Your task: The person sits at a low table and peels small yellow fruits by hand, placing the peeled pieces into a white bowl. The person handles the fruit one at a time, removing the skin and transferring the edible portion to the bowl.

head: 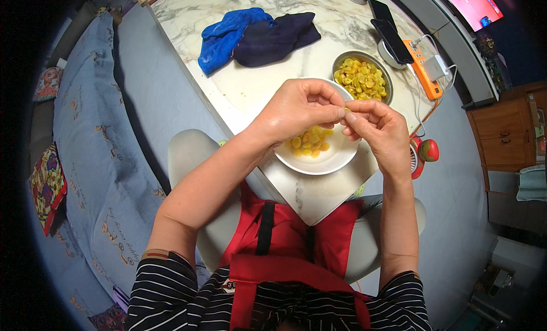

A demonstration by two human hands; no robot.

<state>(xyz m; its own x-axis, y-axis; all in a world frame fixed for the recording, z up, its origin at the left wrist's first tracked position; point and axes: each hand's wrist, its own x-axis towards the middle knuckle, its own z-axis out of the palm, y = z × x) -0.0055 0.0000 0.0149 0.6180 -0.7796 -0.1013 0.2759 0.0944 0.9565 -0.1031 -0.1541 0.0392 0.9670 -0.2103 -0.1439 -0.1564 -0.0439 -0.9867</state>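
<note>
My left hand (301, 106) and my right hand (378, 123) meet fingertip to fingertip above a white bowl (316, 168). Between them is a small yellow piece of food (347, 110), mostly hidden, pinched by the thumbs and forefingers. Flat, oval yellow pieces (311, 144) lie inside the white bowl, partly covered by my left wrist. Just beyond my hands, a round metal bowl (392, 89) is heaped with similar yellow-green pieces (361, 79). Whether they are beans or fruit I cannot tell.
A blue cloth and a dark navy cloth (273, 40) lie crumpled on the marble-patterned table (333, 188), whose corner points towards me. Towards the right edge are two phones (391, 40) and an orange power strip (427, 79) with cables. A red figure-shaped fan (421, 158) stands beyond that edge.
</note>
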